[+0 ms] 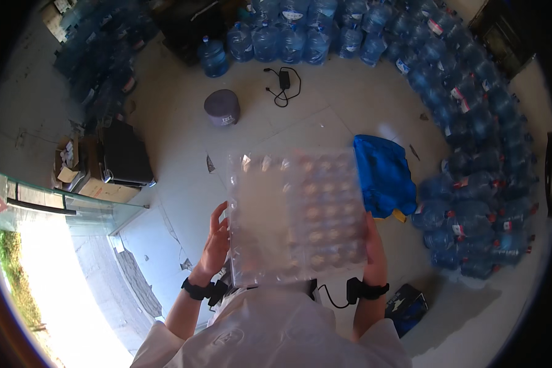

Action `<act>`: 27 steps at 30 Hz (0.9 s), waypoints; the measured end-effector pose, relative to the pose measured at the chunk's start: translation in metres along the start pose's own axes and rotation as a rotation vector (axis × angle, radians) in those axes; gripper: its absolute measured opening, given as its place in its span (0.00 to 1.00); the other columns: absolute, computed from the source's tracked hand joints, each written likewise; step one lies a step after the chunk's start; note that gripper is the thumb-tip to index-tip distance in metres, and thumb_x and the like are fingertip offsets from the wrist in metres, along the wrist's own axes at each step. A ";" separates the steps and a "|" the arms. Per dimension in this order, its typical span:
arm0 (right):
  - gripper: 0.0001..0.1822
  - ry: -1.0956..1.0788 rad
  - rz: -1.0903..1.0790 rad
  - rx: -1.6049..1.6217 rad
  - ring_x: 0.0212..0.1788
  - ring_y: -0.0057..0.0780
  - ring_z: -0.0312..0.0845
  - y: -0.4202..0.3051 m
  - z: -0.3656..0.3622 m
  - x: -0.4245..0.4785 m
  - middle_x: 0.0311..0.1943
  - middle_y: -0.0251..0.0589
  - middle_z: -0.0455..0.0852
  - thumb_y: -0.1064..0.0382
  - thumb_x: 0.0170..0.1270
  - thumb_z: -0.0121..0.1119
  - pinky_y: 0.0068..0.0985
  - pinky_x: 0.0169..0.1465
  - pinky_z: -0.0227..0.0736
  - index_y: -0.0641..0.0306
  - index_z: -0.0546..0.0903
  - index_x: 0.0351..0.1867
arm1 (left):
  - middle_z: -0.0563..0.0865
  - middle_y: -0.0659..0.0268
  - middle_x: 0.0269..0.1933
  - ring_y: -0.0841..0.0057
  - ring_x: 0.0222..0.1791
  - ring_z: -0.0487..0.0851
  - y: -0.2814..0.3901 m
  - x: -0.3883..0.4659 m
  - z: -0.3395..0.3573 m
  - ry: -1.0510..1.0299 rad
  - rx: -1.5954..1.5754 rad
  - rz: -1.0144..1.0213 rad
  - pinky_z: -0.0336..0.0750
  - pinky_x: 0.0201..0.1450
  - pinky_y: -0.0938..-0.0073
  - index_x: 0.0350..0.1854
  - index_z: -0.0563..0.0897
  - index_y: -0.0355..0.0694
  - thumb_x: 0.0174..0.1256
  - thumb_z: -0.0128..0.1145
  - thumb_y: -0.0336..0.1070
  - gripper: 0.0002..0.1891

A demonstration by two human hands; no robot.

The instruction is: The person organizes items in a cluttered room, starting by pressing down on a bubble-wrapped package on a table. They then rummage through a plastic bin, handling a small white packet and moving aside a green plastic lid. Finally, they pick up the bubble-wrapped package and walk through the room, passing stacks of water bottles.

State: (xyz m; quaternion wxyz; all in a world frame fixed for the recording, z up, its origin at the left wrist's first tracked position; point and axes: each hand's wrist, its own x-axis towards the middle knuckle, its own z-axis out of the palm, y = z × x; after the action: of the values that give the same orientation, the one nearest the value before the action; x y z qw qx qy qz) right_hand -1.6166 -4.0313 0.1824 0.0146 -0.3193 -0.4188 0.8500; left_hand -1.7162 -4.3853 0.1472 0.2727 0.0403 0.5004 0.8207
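Note:
In front of my chest is a wide clear plastic tray (267, 202), like an egg carton. Rows of round, brownish shapes show through its right half, but I cannot tell whether they are filled cups. The left half has a smooth pale middle bordered by bumps. My left hand (216, 246) is at the left edge, its thumb side and fingertips against the plastic and one finger raised. Along the right edge, my right hand (374, 241) grips the tray, its fingers partly hidden. Black straps with small devices circle both wrists.
Blue water bottles (469, 152) are stacked along the back and right. A blue bag (384, 177) lies beyond the tray's right edge. On the floor are a purple-grey stool (222, 107) and a power adapter with cable (284, 80). A glass door (119, 216) stands at left, beside boxes (106, 188).

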 end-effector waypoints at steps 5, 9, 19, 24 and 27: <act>0.36 0.149 -0.042 -0.120 0.69 0.29 0.75 0.041 0.019 0.125 0.71 0.37 0.79 0.37 0.85 0.48 0.30 0.76 0.64 0.65 0.73 0.78 | 0.74 0.57 0.73 0.71 0.64 0.78 0.095 0.142 -0.078 -0.098 0.224 -0.157 0.74 0.67 0.64 0.88 0.46 0.52 0.84 0.39 0.35 0.34; 0.36 0.358 -0.064 -0.155 0.71 0.27 0.73 0.029 0.111 0.156 0.72 0.38 0.78 0.38 0.85 0.48 0.28 0.76 0.63 0.65 0.71 0.79 | 0.74 0.56 0.73 0.73 0.61 0.78 0.158 0.250 -0.116 -0.242 0.462 -0.217 0.76 0.62 0.66 0.88 0.48 0.52 0.85 0.36 0.35 0.32; 0.35 0.323 -0.358 0.067 0.79 0.30 0.63 0.039 0.215 0.351 0.80 0.41 0.68 0.61 0.84 0.53 0.30 0.80 0.57 0.66 0.58 0.85 | 0.73 0.52 0.77 0.66 0.73 0.75 0.212 0.535 -0.178 -0.453 0.699 -0.258 0.69 0.76 0.61 0.89 0.45 0.51 0.84 0.46 0.35 0.37; 0.40 0.419 -0.417 0.264 0.80 0.32 0.61 0.061 0.249 0.409 0.81 0.43 0.65 0.68 0.78 0.60 0.31 0.81 0.54 0.65 0.56 0.86 | 0.72 0.50 0.78 0.63 0.73 0.76 0.218 0.636 -0.179 -0.539 0.659 -0.419 0.71 0.76 0.57 0.88 0.44 0.53 0.78 0.49 0.30 0.41; 0.44 0.495 -0.527 0.265 0.80 0.34 0.62 0.085 0.262 0.430 0.82 0.44 0.64 0.70 0.73 0.63 0.32 0.81 0.55 0.66 0.55 0.87 | 0.73 0.52 0.77 0.64 0.72 0.77 0.193 0.688 -0.198 -0.615 0.556 -0.488 0.74 0.72 0.61 0.87 0.47 0.51 0.76 0.51 0.27 0.42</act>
State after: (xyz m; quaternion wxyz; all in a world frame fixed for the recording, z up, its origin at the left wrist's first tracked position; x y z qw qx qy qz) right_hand -2.0832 -4.1447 0.0094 0.3744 -0.3917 -0.3567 0.7610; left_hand -2.4458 -4.2756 0.0694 0.5717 0.2341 0.5916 0.5180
